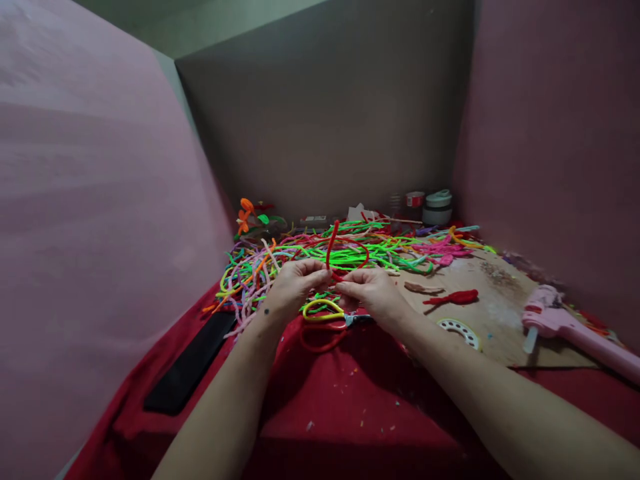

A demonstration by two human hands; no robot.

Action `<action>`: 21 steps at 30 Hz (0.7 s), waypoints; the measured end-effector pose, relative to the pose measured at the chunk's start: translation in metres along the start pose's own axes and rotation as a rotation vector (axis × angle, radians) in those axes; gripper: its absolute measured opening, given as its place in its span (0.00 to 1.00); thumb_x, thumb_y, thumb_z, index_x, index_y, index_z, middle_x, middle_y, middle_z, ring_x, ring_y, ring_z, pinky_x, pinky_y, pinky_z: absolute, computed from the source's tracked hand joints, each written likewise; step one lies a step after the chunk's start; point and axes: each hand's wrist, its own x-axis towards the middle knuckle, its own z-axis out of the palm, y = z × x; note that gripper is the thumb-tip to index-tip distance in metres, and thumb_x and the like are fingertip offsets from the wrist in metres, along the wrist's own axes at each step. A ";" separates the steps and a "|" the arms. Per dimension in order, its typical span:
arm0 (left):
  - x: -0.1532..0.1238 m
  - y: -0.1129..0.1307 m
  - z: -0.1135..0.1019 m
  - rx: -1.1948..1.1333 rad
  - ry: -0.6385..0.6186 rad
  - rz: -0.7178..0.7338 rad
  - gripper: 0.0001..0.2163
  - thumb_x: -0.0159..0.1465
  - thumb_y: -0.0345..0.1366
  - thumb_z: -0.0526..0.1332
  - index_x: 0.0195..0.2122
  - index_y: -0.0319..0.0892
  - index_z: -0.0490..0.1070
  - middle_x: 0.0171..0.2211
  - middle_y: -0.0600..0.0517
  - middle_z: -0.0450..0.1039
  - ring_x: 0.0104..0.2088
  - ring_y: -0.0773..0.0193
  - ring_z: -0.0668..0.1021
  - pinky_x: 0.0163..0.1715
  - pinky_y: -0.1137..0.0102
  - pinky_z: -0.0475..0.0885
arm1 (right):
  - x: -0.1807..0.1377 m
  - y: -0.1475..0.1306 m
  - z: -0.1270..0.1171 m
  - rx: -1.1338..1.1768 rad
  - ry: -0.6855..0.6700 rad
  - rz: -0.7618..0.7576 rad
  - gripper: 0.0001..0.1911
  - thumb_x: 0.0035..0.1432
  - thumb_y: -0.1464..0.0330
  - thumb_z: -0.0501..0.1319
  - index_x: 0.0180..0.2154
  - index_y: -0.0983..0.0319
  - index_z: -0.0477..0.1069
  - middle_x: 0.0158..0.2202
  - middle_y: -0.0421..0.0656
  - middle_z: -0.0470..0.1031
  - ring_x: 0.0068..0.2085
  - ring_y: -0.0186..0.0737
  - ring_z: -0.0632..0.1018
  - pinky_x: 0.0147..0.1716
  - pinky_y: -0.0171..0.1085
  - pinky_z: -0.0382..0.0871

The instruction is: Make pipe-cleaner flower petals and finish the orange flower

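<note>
Between my hands is a red pipe cleaner (329, 248), bent into a curve with one end standing up and the other arching to the right. The fingers of my left hand (299, 283) pinch it from the left. My right hand (371, 291) pinches it close by, fingertips almost meeting the left ones. Just below lie scissors (323, 312) with a yellow and a red handle loop, their blades partly behind my right hand. A heap of coloured pipe cleaners (345, 255), many bright green, spreads behind both hands.
A black phone-like slab (193, 363) lies at left on the red cloth (345, 413). On the board (500, 347) at right are a twisted red piece (453, 297), a white ring with holes (460, 331) and a pink glue gun (550, 317). Lidded containers (437, 208) stand behind.
</note>
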 end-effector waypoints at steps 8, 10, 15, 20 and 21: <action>0.001 -0.002 -0.005 0.277 -0.018 0.082 0.09 0.53 0.38 0.58 0.22 0.37 0.68 0.17 0.56 0.64 0.20 0.72 0.65 0.22 0.75 0.60 | -0.004 0.004 0.002 -0.440 0.128 -0.295 0.07 0.49 0.68 0.59 0.24 0.64 0.73 0.21 0.42 0.72 0.23 0.34 0.70 0.25 0.33 0.63; 0.000 -0.002 -0.006 0.326 -0.026 0.107 0.10 0.54 0.38 0.57 0.24 0.37 0.69 0.19 0.55 0.65 0.20 0.71 0.66 0.23 0.75 0.61 | -0.010 0.001 0.003 -0.633 0.176 -0.581 0.09 0.53 0.69 0.57 0.34 0.63 0.74 0.29 0.45 0.75 0.31 0.38 0.72 0.34 0.37 0.65; -0.005 0.002 0.002 0.461 -0.125 0.216 0.09 0.55 0.36 0.55 0.24 0.37 0.70 0.21 0.55 0.67 0.23 0.71 0.67 0.25 0.76 0.62 | -0.016 -0.004 0.003 -1.076 0.226 -0.959 0.15 0.58 0.74 0.51 0.42 0.64 0.72 0.39 0.49 0.74 0.41 0.42 0.70 0.41 0.40 0.63; -0.006 0.003 0.003 0.522 -0.080 0.170 0.09 0.55 0.36 0.54 0.24 0.37 0.69 0.18 0.57 0.63 0.21 0.72 0.64 0.21 0.76 0.59 | -0.010 -0.004 -0.001 -0.954 0.265 -0.599 0.09 0.53 0.71 0.57 0.28 0.63 0.76 0.29 0.46 0.75 0.33 0.40 0.72 0.33 0.37 0.64; -0.006 0.003 0.003 0.509 -0.080 0.162 0.09 0.55 0.36 0.54 0.25 0.36 0.70 0.19 0.56 0.63 0.21 0.72 0.65 0.21 0.76 0.59 | -0.009 -0.005 -0.001 -0.836 0.240 -0.509 0.08 0.52 0.71 0.58 0.28 0.63 0.76 0.27 0.45 0.75 0.31 0.38 0.72 0.32 0.36 0.64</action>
